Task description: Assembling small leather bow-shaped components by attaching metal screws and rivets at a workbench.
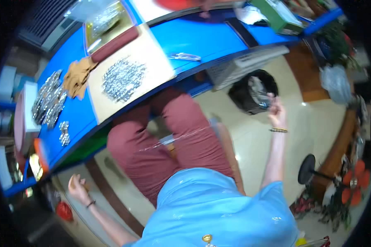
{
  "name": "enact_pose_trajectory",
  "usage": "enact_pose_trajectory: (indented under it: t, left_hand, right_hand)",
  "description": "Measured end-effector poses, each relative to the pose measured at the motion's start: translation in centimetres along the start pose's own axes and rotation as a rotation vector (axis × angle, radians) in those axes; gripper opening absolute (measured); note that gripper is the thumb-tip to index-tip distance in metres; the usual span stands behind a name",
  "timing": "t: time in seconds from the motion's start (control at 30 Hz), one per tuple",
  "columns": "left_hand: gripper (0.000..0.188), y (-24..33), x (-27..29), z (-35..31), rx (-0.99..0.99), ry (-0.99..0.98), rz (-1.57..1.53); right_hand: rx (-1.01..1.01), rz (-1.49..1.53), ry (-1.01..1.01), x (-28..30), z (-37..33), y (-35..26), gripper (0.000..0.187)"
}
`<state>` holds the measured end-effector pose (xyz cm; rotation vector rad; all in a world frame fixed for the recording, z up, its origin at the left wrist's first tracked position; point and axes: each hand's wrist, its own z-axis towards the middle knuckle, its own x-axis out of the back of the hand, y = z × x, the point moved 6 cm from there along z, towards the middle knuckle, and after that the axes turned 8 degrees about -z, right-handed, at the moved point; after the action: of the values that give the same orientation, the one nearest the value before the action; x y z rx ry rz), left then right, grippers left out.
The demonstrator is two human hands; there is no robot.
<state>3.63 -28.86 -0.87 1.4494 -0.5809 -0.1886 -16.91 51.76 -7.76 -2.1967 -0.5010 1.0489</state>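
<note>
Out to the left, below the table's corner, is my left hand (78,190), its fingers loosely bent and apart, with nothing visible in them. My right hand (278,113) is raised on the right beside a black bin bag (239,95) with pale crumpled waste in it. Its fingers are half bent and apart, slightly blurred, and I see nothing held. A thin shiny clear strand (185,135) lies across my thighs. On the table before me, a heap of small silvery metal pieces (123,79) covers part of a cream board (158,66). Neither hand touches them.
The blue table (202,35) carries silvery chain-like bundles (49,101), a brown cloth (77,75), a yellow-lined tray (107,29) and a small clear packet (184,57). A white crate (247,66) stands under its right side. A fan with orange blades (353,182) is at the right.
</note>
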Motion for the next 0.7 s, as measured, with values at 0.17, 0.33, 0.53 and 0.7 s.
enact_pose_trajectory:
  t: [0.17,0.33,0.53,0.7]
  left_hand:
    - [0.024,0.2,-0.7,-0.7,0.02,-0.006,-0.002]
    - [0.023,-0.7,-0.5,-0.1,0.007,-0.035,0.025]
    - [0.024,-0.6,-0.5,-0.2,-0.003,-0.016,0.024]
    - [0.024,-0.5,-0.7,-0.1,-0.012,-0.02,0.044]
  right_hand:
    - [-0.096,0.046,-0.448,-1.1,-0.3,-0.1,0.01]
    - [-0.059,-0.102,-0.162,-0.6,-1.0,-0.9,0.013]
    - [-0.001,-0.17,0.045,-1.5,-2.6,-1.9,0.018]
    - [-0.067,-0.089,-0.017,0.9,-0.9,-1.2,0.016]
